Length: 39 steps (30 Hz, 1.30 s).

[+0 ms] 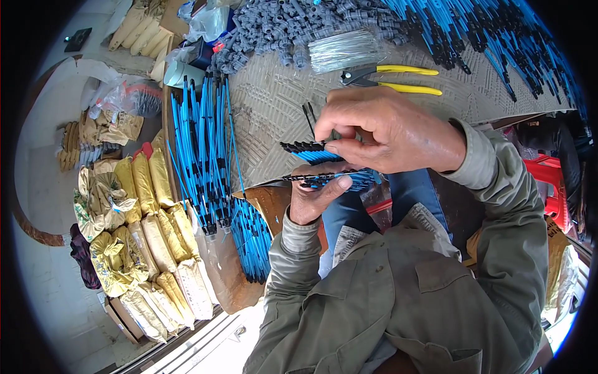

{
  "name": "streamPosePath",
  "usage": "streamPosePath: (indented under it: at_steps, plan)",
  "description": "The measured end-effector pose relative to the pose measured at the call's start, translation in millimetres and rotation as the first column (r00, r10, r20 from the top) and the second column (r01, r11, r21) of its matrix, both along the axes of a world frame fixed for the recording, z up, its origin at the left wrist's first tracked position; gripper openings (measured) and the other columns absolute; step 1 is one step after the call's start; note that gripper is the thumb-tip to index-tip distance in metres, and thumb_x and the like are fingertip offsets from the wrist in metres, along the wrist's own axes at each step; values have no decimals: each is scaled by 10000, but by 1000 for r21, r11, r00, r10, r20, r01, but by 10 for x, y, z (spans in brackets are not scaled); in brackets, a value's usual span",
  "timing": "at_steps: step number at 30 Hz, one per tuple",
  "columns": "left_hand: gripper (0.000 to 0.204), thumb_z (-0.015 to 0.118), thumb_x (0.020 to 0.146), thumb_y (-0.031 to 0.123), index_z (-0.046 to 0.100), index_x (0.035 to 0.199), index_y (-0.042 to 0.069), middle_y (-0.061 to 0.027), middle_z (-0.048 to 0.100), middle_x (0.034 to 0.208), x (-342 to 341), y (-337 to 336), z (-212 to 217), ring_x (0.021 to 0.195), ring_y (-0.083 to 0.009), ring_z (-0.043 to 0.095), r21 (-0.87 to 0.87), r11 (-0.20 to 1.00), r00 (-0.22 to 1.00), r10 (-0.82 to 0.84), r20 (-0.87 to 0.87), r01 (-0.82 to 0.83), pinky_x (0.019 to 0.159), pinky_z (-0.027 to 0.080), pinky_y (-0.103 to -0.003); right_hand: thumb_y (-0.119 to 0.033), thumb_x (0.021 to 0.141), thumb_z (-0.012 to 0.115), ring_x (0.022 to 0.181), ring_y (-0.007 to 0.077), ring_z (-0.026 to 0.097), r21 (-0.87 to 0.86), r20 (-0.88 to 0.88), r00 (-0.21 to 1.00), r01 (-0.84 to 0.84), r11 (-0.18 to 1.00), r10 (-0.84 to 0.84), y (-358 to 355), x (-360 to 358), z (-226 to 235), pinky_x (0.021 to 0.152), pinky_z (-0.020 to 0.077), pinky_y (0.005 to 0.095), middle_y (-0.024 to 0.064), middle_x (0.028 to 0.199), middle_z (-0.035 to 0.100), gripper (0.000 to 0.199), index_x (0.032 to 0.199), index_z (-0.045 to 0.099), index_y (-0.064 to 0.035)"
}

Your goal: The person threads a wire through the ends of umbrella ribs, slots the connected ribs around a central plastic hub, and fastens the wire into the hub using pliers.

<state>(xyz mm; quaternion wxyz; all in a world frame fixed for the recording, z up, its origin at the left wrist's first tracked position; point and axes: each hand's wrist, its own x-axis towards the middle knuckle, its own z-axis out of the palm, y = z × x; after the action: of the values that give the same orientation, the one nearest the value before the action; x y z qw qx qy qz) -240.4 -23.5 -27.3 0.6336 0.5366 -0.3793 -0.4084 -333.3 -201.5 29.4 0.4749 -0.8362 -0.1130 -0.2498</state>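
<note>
My left hand [309, 202] is wrapped round a bundle of thin blue tubes [316, 156] with black ends, held above my lap at the table's edge. Some of the tubes fan out over and under its fingers. Just above the bundle, my right hand [389, 128] is closed in a pinch, thumb against forefinger, close to the black ends. Thin dark tips [309, 118] jut up beside its fingertips. What lies inside the pinch is mostly hidden by the fingers. Yellow-handled pliers [398, 78] lie on the table beyond my right hand.
Grey plastic fittings [293, 28] are heaped at the back beside a stack of thin metal wires [344, 50]. More blue tubes lie at the far right [492, 47] and in bundles [202, 143] at the table's left. Yellowish packed bags [159, 237] stand further left; a red stool [548, 184] is at right.
</note>
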Motion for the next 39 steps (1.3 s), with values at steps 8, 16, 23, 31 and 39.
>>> streamPosePath:
  at_steps: [8, 16, 23, 31, 39]
  plan:
    - [194, 707, 729, 82, 634, 873, -24, -88, 642, 837, -34, 16, -44, 769, -146, 572, -64, 996, 997, 72, 33, -69, 731, 444, -291, -11, 721, 618, 534, 182, 442, -17, -85, 996, -27, 999, 25, -1, -9, 53, 471, 327, 316, 53, 661, 434, 136, 802, 513, -43]
    - [192, 725, 701, 100, 605, 813, 0, -53, 609, 804, -83, 42, -28, 733, -137, 538, -33, 989, 975, 146, 167, -143, 683, 417, -296, -29, 731, 592, 571, 230, 488, -213, -99, 993, 43, 976, -65, 1, -36, 155, 504, 356, 345, 77, 667, 456, 115, 775, 487, -42]
    - [242, 752, 683, 141, 637, 803, -35, -113, 650, 747, 52, 112, -195, 677, -177, 604, -25, 994, 961, 106, 255, -103, 632, 468, -287, -42, 747, 575, 595, 264, 511, -42, -133, 991, -6, 999, 0, 32, -38, 62, 522, 376, 364, 82, 687, 485, 90, 777, 491, -39]
    - [247, 748, 692, 153, 645, 815, -35, -117, 659, 761, 0, 11, -84, 722, -178, 620, -62, 993, 957, 112, 269, -99, 670, 483, -292, -56, 773, 581, 616, 272, 529, -74, -60, 997, -52, 996, 48, -30, -48, -5, 537, 381, 362, 102, 710, 507, 113, 881, 581, -23]
    - [210, 739, 702, 110, 653, 827, -35, -121, 664, 781, -22, -4, -91, 747, -187, 631, -91, 992, 977, 104, 187, -88, 694, 493, -298, -78, 789, 594, 597, 259, 522, -98, -111, 991, -84, 992, 73, -43, -57, 45, 528, 379, 357, 95, 706, 504, 142, 919, 613, -26]
